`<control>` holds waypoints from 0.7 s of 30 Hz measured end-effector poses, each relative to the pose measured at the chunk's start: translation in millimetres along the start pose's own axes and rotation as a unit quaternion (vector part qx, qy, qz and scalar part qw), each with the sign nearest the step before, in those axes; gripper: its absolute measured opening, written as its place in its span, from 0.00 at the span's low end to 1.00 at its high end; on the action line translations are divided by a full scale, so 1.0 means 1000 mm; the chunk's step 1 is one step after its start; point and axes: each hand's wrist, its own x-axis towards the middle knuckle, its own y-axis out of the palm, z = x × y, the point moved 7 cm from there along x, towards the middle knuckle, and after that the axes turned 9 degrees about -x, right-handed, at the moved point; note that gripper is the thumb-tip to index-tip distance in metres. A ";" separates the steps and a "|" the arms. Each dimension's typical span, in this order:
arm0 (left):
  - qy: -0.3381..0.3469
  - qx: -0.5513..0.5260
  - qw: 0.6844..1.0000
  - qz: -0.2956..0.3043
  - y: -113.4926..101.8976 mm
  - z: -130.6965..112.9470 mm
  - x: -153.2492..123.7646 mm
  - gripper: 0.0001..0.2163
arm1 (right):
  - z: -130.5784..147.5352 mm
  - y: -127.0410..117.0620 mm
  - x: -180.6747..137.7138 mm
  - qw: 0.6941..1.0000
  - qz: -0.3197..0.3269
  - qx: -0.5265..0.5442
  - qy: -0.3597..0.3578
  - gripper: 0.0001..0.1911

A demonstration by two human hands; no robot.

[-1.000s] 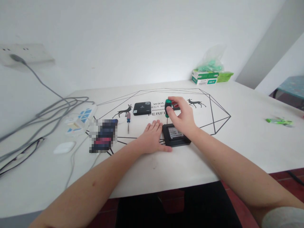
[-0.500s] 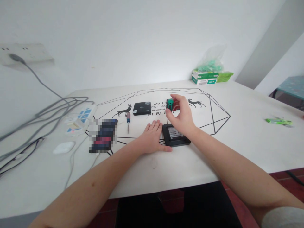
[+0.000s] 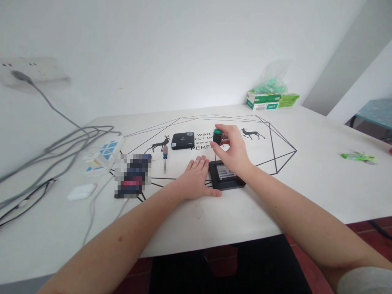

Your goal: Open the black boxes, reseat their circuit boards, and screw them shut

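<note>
Gripping an upright screwdriver (image 3: pixel 217 138) by its green-and-black handle, the person's right hand (image 3: pixel 234 149) holds the shaft down at the far-left part of a flat, black, squarish plastic case with a white label (image 3: pixel 226 172). The left hand (image 3: pixel 196 179) lies flat, grasping nothing, fingers spread on the white tabletop (image 3: pixel 183 228), alongside the case's left edge.
</note>
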 end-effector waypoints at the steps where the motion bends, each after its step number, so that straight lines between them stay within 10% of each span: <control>1: -0.001 0.000 1.000 0.001 0.000 0.000 0.000 0.65 | -0.001 0.000 0.000 1.000 -0.001 -0.001 -0.001 0.24; 21: -0.001 0.009 1.000 0.010 -0.002 -0.003 -0.002 0.64 | -0.016 -0.007 0.000 0.997 -0.042 0.034 0.053 0.24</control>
